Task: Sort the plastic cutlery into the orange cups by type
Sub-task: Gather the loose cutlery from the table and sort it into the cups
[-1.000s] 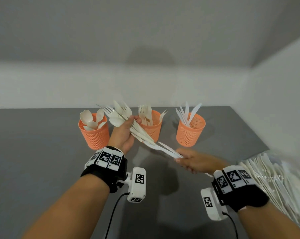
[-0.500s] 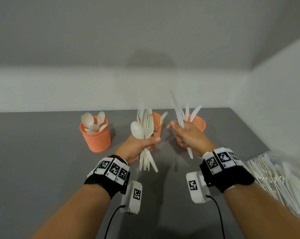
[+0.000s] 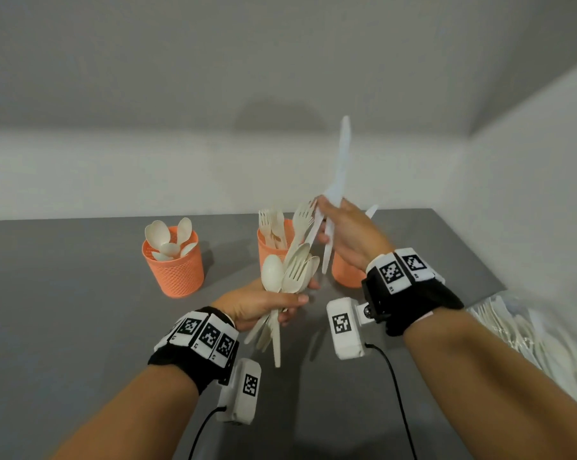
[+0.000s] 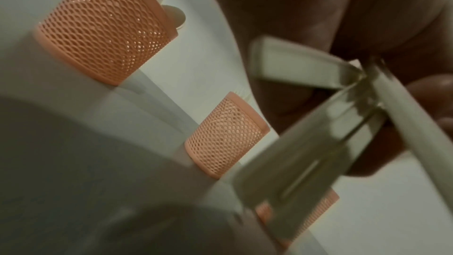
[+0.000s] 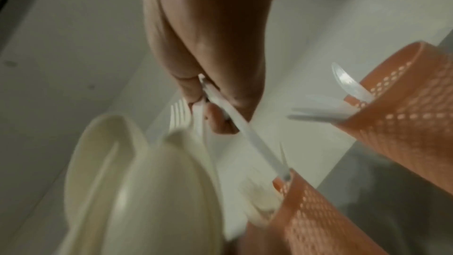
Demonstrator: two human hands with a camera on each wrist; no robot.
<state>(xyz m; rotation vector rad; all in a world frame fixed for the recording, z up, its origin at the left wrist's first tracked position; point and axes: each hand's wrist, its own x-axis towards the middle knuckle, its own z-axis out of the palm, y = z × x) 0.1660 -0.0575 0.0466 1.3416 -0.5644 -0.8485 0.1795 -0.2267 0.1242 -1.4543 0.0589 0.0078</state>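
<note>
Three orange mesh cups stand in a row: the left cup (image 3: 176, 270) has spoons, the middle cup (image 3: 269, 247) forks, and the right cup (image 3: 345, 275), with knives, is mostly hidden behind my right hand. My left hand (image 3: 297, 300) grips a mixed bundle of spoons and forks (image 3: 288, 275) upright in front of the middle cup. My right hand (image 3: 323, 217) pinches a white plastic knife (image 3: 342, 167), its blade pointing up, above the right cup. The right wrist view shows the fingers (image 5: 196, 92) pinching that knife (image 5: 235, 115) near the knife cup (image 5: 402, 123).
A heap of loose cutlery in clear plastic (image 3: 529, 333) lies at the right edge of the grey table (image 3: 64, 293). White walls close the back and the right side. The left wrist view shows the three cups (image 4: 105, 32) in a row.
My right hand drew a knife out of the bundle and raised it up and to the right, over the knife cup. My left hand turned the bundle upright and stayed in front of the middle cup.
</note>
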